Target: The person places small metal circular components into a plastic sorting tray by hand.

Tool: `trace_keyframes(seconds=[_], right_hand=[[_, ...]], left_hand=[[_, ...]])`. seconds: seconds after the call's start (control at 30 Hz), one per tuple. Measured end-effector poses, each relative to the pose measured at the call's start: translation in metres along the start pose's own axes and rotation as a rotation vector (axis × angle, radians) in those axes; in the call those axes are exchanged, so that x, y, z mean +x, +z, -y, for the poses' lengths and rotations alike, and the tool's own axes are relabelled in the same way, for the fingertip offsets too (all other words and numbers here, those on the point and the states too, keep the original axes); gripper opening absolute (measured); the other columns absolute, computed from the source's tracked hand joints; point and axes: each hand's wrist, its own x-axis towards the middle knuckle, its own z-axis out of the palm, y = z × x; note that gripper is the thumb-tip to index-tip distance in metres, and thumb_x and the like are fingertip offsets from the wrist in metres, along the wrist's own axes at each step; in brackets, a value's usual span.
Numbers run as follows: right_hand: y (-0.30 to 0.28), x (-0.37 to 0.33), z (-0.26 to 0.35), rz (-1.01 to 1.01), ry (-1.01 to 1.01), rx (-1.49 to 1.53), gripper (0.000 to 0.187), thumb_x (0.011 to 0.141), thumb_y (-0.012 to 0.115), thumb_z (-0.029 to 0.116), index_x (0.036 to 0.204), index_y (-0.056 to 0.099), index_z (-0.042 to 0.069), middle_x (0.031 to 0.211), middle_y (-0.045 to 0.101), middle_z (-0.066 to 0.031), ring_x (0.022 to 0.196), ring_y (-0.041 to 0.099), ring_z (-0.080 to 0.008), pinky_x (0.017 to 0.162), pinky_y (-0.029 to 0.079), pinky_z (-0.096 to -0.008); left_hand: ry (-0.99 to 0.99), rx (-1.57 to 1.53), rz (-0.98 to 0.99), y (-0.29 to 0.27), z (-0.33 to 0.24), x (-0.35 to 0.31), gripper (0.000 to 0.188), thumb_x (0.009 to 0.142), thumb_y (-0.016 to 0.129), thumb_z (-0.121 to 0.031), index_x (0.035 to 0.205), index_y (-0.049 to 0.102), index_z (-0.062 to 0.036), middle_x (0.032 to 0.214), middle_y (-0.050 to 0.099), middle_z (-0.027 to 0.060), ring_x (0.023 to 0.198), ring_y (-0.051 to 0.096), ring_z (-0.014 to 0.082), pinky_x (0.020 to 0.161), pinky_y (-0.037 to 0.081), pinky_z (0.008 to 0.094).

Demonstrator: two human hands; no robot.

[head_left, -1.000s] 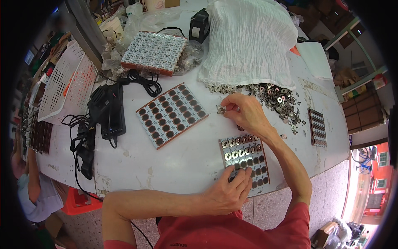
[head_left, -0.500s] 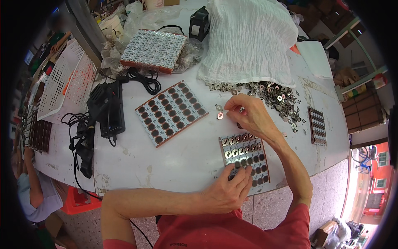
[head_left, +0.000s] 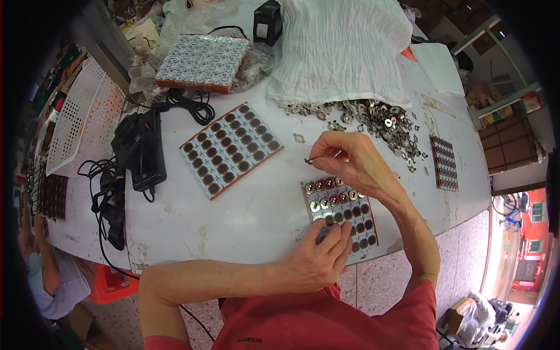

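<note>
Left hand (head_left: 322,255), fingers slightly spread, rests on circuit panel (head_left: 357,213), lower right of centre, apparently to steady it; right hand (head_left: 351,160), mid-frame, pinches small metal disc (head_left: 308,161) edge-on, metal-piece pile (head_left: 382,121) conveniently near, upper right.

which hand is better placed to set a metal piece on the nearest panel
The right hand, I'd judge: it pinches a small metal piece just beyond the nearest panel, while the left hand rests its fingertips on that panel.
</note>
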Motion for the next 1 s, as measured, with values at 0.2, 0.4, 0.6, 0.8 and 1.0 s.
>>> trace_keyframes(seconds=[0.2,0.4,0.6,0.8,1.0], right_hand=[[-0.001,-0.042,0.002,0.164,0.255,0.349,0.011,0.092,0.066,-0.002,0.102,0.07,-0.003,0.089,0.069,-0.0008,0.081,0.06,-0.0051,0.074,0.05,-0.0219],[0.006,-0.064,-0.005,0.213,0.312,0.414,0.012,0.092,0.065,-0.004,0.103,0.07,-0.003,0.09,0.069,-0.0008,0.082,0.061,-0.0051,0.074,0.051,-0.0219],[0.011,-0.071,-0.005,0.22,0.337,0.448,0.01,0.091,0.067,-0.005,0.101,0.069,-0.002,0.089,0.069,-0.0003,0.081,0.061,-0.0047,0.072,0.051,-0.0213],[0.014,-0.076,-0.002,0.229,0.349,0.4,0.011,0.091,0.067,-0.003,0.102,0.071,-0.002,0.088,0.07,-0.0008,0.079,0.062,-0.0051,0.07,0.052,-0.0216],[0.024,-0.08,0.004,0.178,0.289,0.189,0.015,0.087,0.067,-0.001,0.101,0.072,-0.002,0.08,0.071,-0.0041,0.073,0.063,-0.0074,0.066,0.053,-0.0244]], left_hand=[[0.099,0.037,-0.09,-0.004,0.001,0.001,0.038,0.082,0.066,-0.028,0.102,0.071,0.0037,0.117,0.067,0.0238,0.105,0.062,0.0312,0.09,0.052,0.0479],[0.169,0.107,-0.092,-0.005,-0.001,0.0,0.03,0.081,0.062,-0.019,0.095,0.073,0.0054,0.105,0.071,0.0244,0.096,0.065,0.0313,0.081,0.057,0.0408],[0.237,0.221,-0.028,-0.008,-0.003,0.0,0.032,0.081,0.061,-0.02,0.097,0.073,0.0053,0.107,0.072,0.0266,0.098,0.066,0.0337,0.082,0.057,0.0403],[0.251,0.254,-0.021,-0.008,-0.004,-0.002,0.034,0.08,0.061,-0.02,0.099,0.073,0.0057,0.107,0.072,0.0269,0.1,0.067,0.0347,0.082,0.057,0.04],[0.263,0.255,-0.034,-0.006,-0.004,-0.003,0.038,0.077,0.06,-0.02,0.1,0.073,0.0073,0.1,0.071,0.0242,0.098,0.067,0.0354,0.082,0.058,0.0408]])
